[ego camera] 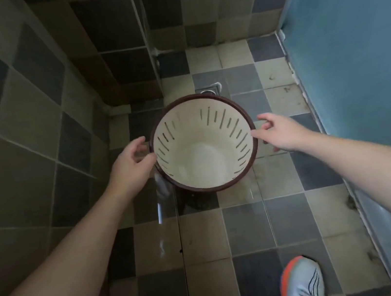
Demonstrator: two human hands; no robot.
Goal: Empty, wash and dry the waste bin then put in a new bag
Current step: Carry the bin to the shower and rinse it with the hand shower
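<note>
Bin standing empty on floor.
Left hand and right hand are flanking its rim, fingers loosely spread, gripping nothing.

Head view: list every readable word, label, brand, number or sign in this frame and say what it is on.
None can be read.
Waste bin: cream inside, dark rim, slots only; no label or lettering shows.
Shoes: dark stripes, no legible brand name.
Wall tiles, floor tiles, blue panel: no print or signs.
Left hand and right hand: bare, nothing written.
</note>
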